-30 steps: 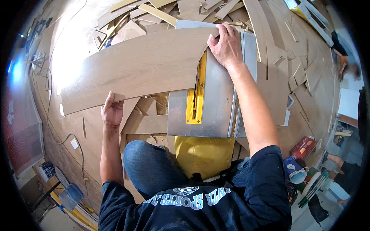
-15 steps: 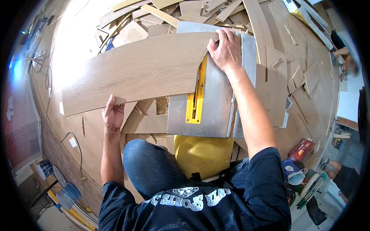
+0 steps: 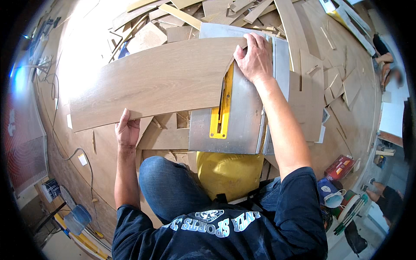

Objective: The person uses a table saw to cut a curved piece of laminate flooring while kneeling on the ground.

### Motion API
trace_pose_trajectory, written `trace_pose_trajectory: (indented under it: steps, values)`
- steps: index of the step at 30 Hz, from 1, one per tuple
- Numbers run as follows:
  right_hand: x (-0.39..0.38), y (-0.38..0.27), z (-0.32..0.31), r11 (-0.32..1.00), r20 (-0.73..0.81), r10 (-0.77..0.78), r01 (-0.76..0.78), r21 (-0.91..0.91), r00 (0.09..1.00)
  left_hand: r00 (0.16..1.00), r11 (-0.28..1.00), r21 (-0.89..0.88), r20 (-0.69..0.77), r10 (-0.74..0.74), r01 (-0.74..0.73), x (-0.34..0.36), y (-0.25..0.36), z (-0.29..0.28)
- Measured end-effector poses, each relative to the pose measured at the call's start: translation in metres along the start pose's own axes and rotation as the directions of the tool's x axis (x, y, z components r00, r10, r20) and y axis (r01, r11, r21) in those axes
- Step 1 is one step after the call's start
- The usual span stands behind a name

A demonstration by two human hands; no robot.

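Wood-grain plank (image 3: pixel 151 80) part over tbl saw (image 3: pixel 247 117), rest out to saw's L, L hand (image 3: pixel 128 132) w/ fingers pinching plank's near edge L of saw, R hand (image 3: pixel 255 58) w/ fingers grasping its far R corner above saw, offcuts (image 3: pixel 149 37) bhd saw

Plank (image 3: pixel 151 82): right end on saw table (image 3: pixel 247 117), left end past the table's left edge.
Left hand (image 3: pixel 128 129): at plank's near edge.
Right hand (image 3: pixel 255 57): at plank's far right corner.
Offcuts (image 3: pixel 149 37): on floor (image 3: pixel 104 157), beyond saw table.
Cable (image 3: pixel 91 173): on floor, left of left hand.
Carton (image 3: pixel 339 168): on floor, right of saw table, nearer.
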State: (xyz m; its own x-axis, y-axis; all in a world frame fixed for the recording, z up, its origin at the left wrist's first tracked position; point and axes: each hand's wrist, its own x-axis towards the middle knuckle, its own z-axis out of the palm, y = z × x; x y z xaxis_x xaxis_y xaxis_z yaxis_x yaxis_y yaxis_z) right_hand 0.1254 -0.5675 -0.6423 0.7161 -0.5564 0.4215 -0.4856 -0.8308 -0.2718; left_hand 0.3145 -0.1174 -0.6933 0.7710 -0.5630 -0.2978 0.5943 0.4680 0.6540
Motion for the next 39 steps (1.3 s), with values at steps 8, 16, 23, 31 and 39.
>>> trace_pose_trajectory:
  steps: [8,16,23,31,39]
  values:
    - [-0.005,-0.004,-0.003,1.0,0.024,0.002,-0.002,0.0,1.0,0.999,1.0,0.01,-0.034,0.015,-0.015,-0.006,0.001,0.0]
    - [-0.013,-0.01,-0.008,1.0,0.027,0.003,-0.003,0.005,1.0,0.998,1.0,0.011,-0.069,0.006,-0.005,-0.014,0.004,0.001]
    - [-0.017,-0.016,-0.012,1.0,0.035,0.005,-0.006,0.031,0.999,1.0,1.0,0.003,-0.022,-0.002,0.002,-0.017,0.008,-0.018]
    - [-0.028,-0.018,-0.013,1.0,0.079,-0.023,0.022,0.016,0.997,0.997,0.999,0.03,-0.078,0.015,-0.013,-0.024,0.014,-0.017]
    - [-0.026,-0.005,-0.016,0.98,0.023,-0.139,0.134,0.146,0.99,1.0,1.0,0.008,-0.024,0.011,-0.01,-0.03,0.022,-0.03]
